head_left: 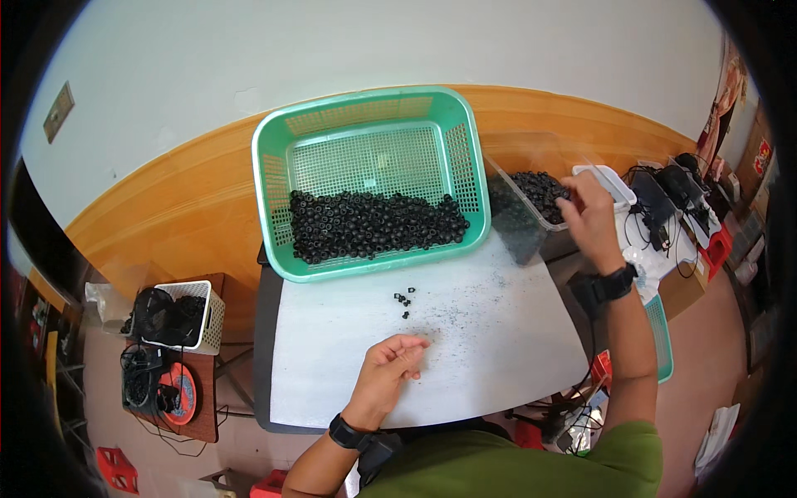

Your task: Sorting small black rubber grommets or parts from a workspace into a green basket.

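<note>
My left hand (388, 372) is held low over the white tabletop (332, 357), thumb and fingers pressed together; whatever is in the pinch is too small to make out. Just beyond it lie several small black ring-like parts (404, 299). At the right, my right hand (591, 217) reaches to a clear plastic bin (525, 228) with its fingers bent toward the heap of black parts (541, 192) inside. I cannot see clearly what those fingers hold. A green mesh-sided basket (378, 270), tilted toward me, has many similar black parts (374, 228) piled along its near side.
Fine dark specks dot the tabletop's right half. A white lidded container (610, 184) and tangled black cables (660, 207) are farther right. On the left, a small brown table (203, 398) bears a white basket (213, 319) and an orange-red bowl (189, 397). The wall is behind.
</note>
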Available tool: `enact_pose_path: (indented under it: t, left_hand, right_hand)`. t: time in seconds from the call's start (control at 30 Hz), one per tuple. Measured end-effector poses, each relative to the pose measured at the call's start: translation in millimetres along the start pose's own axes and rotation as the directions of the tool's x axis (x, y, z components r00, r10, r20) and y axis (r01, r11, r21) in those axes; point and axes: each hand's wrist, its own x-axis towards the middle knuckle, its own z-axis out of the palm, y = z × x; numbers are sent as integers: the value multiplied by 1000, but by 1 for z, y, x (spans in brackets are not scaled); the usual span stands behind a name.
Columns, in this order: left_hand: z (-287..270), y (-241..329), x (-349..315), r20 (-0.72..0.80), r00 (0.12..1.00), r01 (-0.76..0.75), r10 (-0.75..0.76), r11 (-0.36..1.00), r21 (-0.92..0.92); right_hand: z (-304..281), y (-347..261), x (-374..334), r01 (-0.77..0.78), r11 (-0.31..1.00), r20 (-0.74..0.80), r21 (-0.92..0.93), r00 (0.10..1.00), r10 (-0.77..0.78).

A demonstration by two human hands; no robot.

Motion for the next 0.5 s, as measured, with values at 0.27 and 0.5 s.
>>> enact_pose_path:
  t: [0.27,0.5]
  left_hand:
    - [-23,8,-1,-125,992,-54,25,970,-237]
    - [-24,5,0,-131,990,-71,42,971,-229]
  right_hand:
    - [56,-49,-5,181,978,127,104,973,-193]
    - [164,-81,1,163,932,435,323,849,-300]
